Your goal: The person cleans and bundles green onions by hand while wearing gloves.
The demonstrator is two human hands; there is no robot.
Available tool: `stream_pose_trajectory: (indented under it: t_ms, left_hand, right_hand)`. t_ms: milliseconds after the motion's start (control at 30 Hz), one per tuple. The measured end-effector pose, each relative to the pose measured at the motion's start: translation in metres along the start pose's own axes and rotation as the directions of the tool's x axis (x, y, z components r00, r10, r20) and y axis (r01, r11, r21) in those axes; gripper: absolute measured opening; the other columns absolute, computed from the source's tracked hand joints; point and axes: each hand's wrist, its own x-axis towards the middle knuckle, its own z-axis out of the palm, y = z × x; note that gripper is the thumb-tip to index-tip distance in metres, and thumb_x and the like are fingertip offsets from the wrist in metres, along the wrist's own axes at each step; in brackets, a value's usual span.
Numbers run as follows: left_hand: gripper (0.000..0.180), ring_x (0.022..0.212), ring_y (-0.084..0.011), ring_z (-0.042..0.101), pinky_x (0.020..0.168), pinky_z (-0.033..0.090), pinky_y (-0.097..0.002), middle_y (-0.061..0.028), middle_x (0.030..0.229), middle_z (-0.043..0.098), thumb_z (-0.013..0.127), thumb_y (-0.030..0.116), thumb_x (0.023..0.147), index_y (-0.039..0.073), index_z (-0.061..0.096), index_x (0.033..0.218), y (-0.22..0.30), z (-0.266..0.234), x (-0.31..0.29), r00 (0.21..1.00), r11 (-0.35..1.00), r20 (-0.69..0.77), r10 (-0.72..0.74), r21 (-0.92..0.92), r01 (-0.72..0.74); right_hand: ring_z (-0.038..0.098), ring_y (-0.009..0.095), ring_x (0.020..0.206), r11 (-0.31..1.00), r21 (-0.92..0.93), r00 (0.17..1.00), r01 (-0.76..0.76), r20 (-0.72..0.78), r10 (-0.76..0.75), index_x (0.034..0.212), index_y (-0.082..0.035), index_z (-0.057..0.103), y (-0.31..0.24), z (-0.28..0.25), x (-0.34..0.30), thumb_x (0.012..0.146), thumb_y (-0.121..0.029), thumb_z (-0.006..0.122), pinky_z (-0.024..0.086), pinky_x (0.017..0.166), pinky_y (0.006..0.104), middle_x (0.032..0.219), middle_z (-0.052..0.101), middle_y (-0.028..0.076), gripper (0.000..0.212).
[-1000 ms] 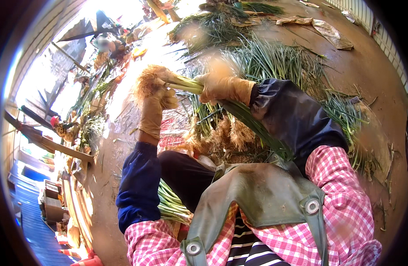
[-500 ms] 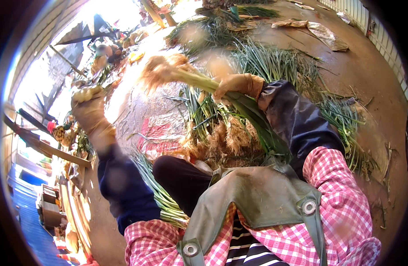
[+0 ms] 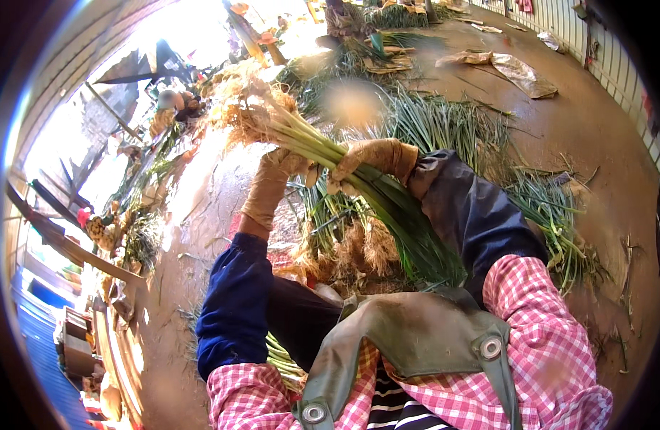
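My gloved right hand (image 3: pixel 376 161) is wrapped round the middle of a bunch of leeks (image 3: pixel 319 143). Their pale stems and shaggy tan roots point up to the left, and the dark green leaves hang down past my right forearm. My gloved left hand (image 3: pixel 276 172) is at the stems just below the roots, its fingers curled against the underside and partly hidden. Beneath the held bunch lie more leeks with tan roots (image 3: pixel 373 244), close in front of my knees.
A broad heap of leeks (image 3: pixel 445 118) spreads ahead of my right hand, with another pile (image 3: pixel 548 204) at the right. Green stalks (image 3: pixel 283 362) lie beside my left leg. A crumpled sheet (image 3: pixel 523 75) is on the brown floor farther off. Wooden boards (image 3: pixel 118 358) run along the left.
My left hand has come in from the far left to the stems near the roots. The right hand keeps its hold, and the bunch has shifted slightly.
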Motion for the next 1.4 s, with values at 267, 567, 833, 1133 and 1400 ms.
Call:
stream_pose_trajectory:
  t_ms: [267,567,833,1133,1400]
  left_hand:
    - [0.022,0.055,-0.0093,0.050,0.052,0.043,-0.0240,-0.0016,0.065,0.055,0.047,0.016,0.087,0.005,0.062,0.076,-0.044,-0.063,-0.004,0.655,0.575,-0.212,-0.725,-0.710,0.406]
    - [0.027,0.051,-0.0043,0.046,0.046,0.037,-0.0198,0.0014,0.058,0.051,0.052,0.025,0.092,0.004,0.059,0.108,0.068,-0.077,0.017,0.820,0.762,-0.276,-0.501,-0.590,0.267]
    - [0.023,0.041,-0.0026,0.040,0.037,0.029,-0.0180,0.0031,0.052,0.048,0.063,0.028,0.086,0.006,0.065,0.090,0.034,-0.096,0.037,0.758,0.519,0.098,-0.645,-0.671,0.529]
    - [0.026,0.043,-0.0038,0.041,0.042,0.034,-0.0170,0.0022,0.060,0.051,0.056,0.027,0.091,0.004,0.060,0.102,0.028,-0.097,0.036,0.857,0.648,0.075,-0.510,-0.621,0.441]
    - [0.034,0.065,-0.0174,0.057,0.054,0.046,-0.0259,-0.0080,0.079,0.060,0.039,0.032,0.094,0.005,0.055,0.107,-0.086,-0.119,-0.014,0.799,0.870,-0.519,-0.303,-0.493,0.011]
  right_hand:
    - [0.059,0.013,0.062,1.000,0.011,0.998,-0.019,0.065,0.018,0.112,0.007,0.055,0.005,-0.029,-0.004,0.076,-0.010,0.065,0.047,0.057,0.0221,0.078,0.060,0.009,0.041]
    - [0.060,0.011,0.054,0.998,-0.064,0.999,-0.018,0.039,0.020,0.110,0.009,0.055,0.012,-0.020,0.013,0.077,-0.006,0.065,0.048,0.047,0.0212,0.072,0.061,0.006,0.038]
    - [0.056,0.011,0.051,0.879,-0.476,0.957,-0.032,-0.269,-0.111,0.097,0.000,0.060,0.018,0.005,0.039,0.070,-0.002,0.069,0.045,0.046,0.0235,0.067,0.057,0.004,0.028]
    - [0.053,0.009,0.049,0.829,-0.559,0.918,-0.020,-0.338,-0.206,0.096,-0.004,0.056,0.014,0.011,0.051,0.073,-0.001,0.067,0.044,0.045,0.0221,0.066,0.055,0.001,0.026]
    - [0.054,0.010,0.054,0.737,-0.667,0.876,-0.112,-0.417,-0.243,0.093,-0.005,0.057,0.008,0.042,0.053,0.076,-0.008,0.065,0.044,0.048,0.0245,0.066,0.056,0.002,0.018]
